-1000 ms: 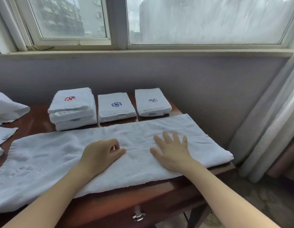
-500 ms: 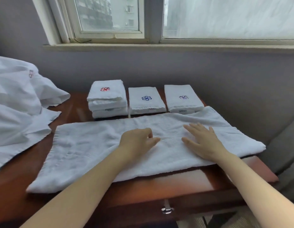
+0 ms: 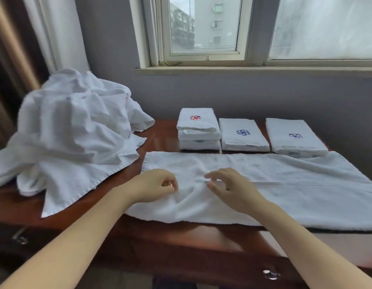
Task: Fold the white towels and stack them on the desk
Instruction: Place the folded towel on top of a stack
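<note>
Head view: the half-folded towel (image 3: 289, 174), lying on the bench (image 3: 162, 134), is pinched by the curled left grip (image 3: 153, 185) and right grip (image 3: 233, 190), its length stretching rightward of them; both layers should be lifted together, edges kept aligned.

Room corner, seen from the front. Grey-lilac painted wall (image 3: 243, 94) carries a white-framed sliding window (image 3: 248, 28) above a pale ledge-like sill (image 3: 253, 70); grey apartment blocks (image 3: 182, 28) show through the glass, admitting flat daylight. Left: sheer white curtain (image 3: 62, 32) beside a brown drape (image 3: 10, 59). Foreground: glossy reddish-brown wooden desk (image 3: 181, 236) with a small metal drawer pull (image 3: 270, 274).
</note>
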`<action>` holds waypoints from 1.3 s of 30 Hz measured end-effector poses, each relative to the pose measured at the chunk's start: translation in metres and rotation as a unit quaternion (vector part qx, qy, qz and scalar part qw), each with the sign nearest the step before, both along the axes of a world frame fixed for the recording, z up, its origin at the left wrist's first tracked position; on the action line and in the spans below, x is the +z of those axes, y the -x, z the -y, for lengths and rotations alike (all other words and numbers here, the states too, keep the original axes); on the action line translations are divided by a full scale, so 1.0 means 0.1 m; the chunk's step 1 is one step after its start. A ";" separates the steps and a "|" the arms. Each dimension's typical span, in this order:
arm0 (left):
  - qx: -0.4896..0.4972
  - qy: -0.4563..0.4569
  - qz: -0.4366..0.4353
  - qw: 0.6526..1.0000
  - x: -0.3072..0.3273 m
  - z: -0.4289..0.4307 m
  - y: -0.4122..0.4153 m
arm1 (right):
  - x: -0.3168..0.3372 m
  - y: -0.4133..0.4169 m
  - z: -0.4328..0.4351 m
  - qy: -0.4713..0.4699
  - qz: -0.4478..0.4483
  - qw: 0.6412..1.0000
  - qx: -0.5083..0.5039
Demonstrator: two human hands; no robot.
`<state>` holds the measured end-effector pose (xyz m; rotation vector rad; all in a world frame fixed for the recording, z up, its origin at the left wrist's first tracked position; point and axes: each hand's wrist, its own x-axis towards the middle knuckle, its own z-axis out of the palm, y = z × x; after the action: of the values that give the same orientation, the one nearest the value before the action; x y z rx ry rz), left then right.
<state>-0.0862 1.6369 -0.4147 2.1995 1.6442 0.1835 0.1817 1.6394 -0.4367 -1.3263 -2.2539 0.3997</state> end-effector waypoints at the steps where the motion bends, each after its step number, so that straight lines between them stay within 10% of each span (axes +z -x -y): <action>1: -0.001 -0.019 -0.009 1.000 -0.04 0.04 0.05 | -0.02 0.07 0.00 -0.002 -0.008 1.000 0.000; 7: 0.041 -0.111 -0.072 0.990 -0.23 0.11 0.05 | -0.13 0.23 -0.04 -0.003 -0.014 1.000 -0.008; 14: 0.182 -0.210 0.129 0.952 -0.37 0.14 0.22 | -0.22 0.20 0.04 -0.084 -0.025 0.996 -0.028; 19: 0.210 -0.283 0.092 0.931 -0.24 0.12 0.46 | -0.22 0.17 0.00 -0.045 0.073 0.996 -0.026; 25: 0.280 -0.156 0.118 0.940 -0.25 0.07 0.44 | -0.31 0.09 -0.07 0.029 0.161 0.986 -0.018; 39: 0.273 -0.197 -0.140 0.931 -0.29 0.18 0.41 | -0.35 0.12 -0.02 0.061 0.214 0.970 -0.099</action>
<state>-0.1271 1.6191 -0.4439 2.0374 2.5541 0.3931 0.1693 1.6413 -0.4719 -1.8303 -2.4307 0.1941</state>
